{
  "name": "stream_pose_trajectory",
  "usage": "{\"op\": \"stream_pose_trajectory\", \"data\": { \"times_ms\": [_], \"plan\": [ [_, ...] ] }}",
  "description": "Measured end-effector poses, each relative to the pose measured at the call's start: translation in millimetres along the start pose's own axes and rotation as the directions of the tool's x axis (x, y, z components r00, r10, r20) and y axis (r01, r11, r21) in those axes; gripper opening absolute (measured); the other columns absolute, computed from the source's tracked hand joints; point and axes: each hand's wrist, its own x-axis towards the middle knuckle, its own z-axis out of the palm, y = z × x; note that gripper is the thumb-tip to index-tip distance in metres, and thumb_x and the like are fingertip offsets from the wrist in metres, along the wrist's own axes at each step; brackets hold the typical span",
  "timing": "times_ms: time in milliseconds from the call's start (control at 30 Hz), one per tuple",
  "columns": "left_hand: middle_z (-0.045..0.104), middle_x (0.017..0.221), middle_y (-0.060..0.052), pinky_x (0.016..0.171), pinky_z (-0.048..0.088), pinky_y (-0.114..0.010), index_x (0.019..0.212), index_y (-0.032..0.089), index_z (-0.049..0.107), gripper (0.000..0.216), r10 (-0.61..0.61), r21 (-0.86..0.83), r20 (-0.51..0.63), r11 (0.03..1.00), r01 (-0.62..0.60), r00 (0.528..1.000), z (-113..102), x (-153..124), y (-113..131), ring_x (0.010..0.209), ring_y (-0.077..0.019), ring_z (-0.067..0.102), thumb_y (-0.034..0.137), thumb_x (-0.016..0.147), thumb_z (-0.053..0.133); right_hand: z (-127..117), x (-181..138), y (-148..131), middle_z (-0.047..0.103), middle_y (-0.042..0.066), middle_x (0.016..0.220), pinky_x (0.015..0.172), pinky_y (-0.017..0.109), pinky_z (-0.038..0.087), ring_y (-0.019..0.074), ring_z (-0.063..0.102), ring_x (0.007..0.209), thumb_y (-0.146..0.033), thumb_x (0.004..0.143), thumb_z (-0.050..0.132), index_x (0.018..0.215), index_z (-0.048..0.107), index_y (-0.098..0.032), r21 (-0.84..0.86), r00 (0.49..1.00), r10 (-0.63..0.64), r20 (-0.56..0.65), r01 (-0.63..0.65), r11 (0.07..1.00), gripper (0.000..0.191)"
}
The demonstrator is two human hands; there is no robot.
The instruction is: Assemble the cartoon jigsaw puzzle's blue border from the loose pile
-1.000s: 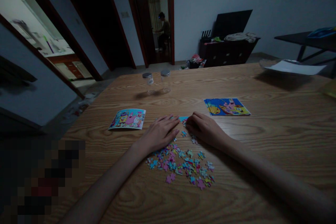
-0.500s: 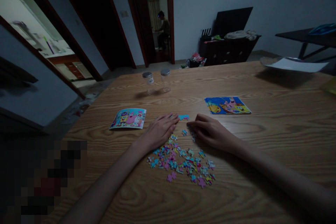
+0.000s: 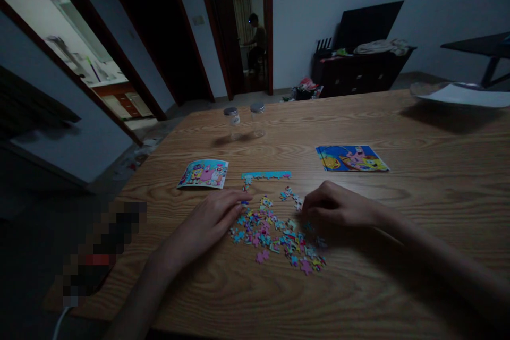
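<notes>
Left hand (image 3: 207, 223) and right hand (image 3: 338, 207) drew back off strip (image 3: 266, 175) to pile (image 3: 279, 236); left flat, open, right curled, grip unclear. Best spread pile thin, pick singly.

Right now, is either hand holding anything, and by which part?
Left hand lies flat, holding nothing. Right hand curls over the puzzle pieces; whether it pinches one cannot be told.

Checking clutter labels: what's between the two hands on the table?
Head view: loose puzzle pieces fill the gap between the left hand and the right hand. The joined blue strip lies beyond the hands, not between them.
</notes>
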Motion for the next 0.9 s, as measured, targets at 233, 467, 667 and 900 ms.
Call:
{"op": "stream_pose_trajectory", "data": {
  "times_ms": [233, 467, 667, 900],
  "plan": [
    [0.064, 0.143, -0.005, 0.114, 0.052, -0.048, 0.137, 0.029, 0.061, 0.034, -0.084, 0.082, -0.17, 0.992, 0.099, 0.982, 33.7, -66.5, -7.0, 0.133, -0.0235, 0.06, 0.023, 0.106, 0.047, 14.5, 3.3, 4.4, 0.079, 0.011, 0.101, 0.069, 0.032, 0.052, 0.022, 0.073, 0.08, -0.024, 0.102, 0.051, 0.128, 0.073, -0.021, -0.391, 0.969, -0.182, -0.167, 0.105, 0.914, 0.034],
    [0.059, 0.15, -0.005, 0.117, 0.05, -0.049, 0.145, 0.03, 0.056, 0.04, -0.071, 0.189, -0.196, 0.976, 0.109, 0.978, 59.9, -72.2, 9.0, 0.14, -0.0244, 0.054, 0.024, 0.106, 0.05, 24.5, 5.5, 20.6, 0.075, 0.008, 0.086, 0.063, 0.031, 0.049, 0.0186, 0.067, 0.071, -0.021, 0.101, 0.05, 0.123, 0.073, -0.02, -0.498, 0.946, -0.276, -0.172, 0.158, 0.852, 0.032],
    [0.061, 0.149, -0.005, 0.117, 0.05, -0.051, 0.146, 0.028, 0.056, 0.043, -0.024, 0.258, -0.19, 0.963, 0.073, 0.982, 71.4, -71.2, 17.4, 0.138, -0.0253, 0.057, 0.019, 0.104, 0.049, 30.1, 3.7, 3.1, 0.071, 0.008, 0.079, 0.061, 0.033, 0.048, 0.0199, 0.064, 0.067, -0.026, 0.105, 0.048, 0.103, 0.076, -0.02, -0.558, 0.941, -0.302, -0.152, 0.17, 0.812, 0.028],
    [0.061, 0.15, -0.005, 0.116, 0.051, -0.05, 0.148, 0.029, 0.055, 0.044, -0.028, 0.27, -0.199, 0.959, 0.082, 0.98, 75.2, -78.2, 18.0, 0.138, -0.0254, 0.057, 0.02, 0.105, 0.048, 56.6, 11.4, -21.7, 0.049, 0.008, 0.162, 0.121, 0.053, 0.039, 0.0296, 0.046, 0.147, -0.028, 0.107, 0.049, 0.163, 0.038, -0.029, -0.465, 0.948, -0.308, -0.078, 0.238, 0.853, 0.057]
  ]
}}
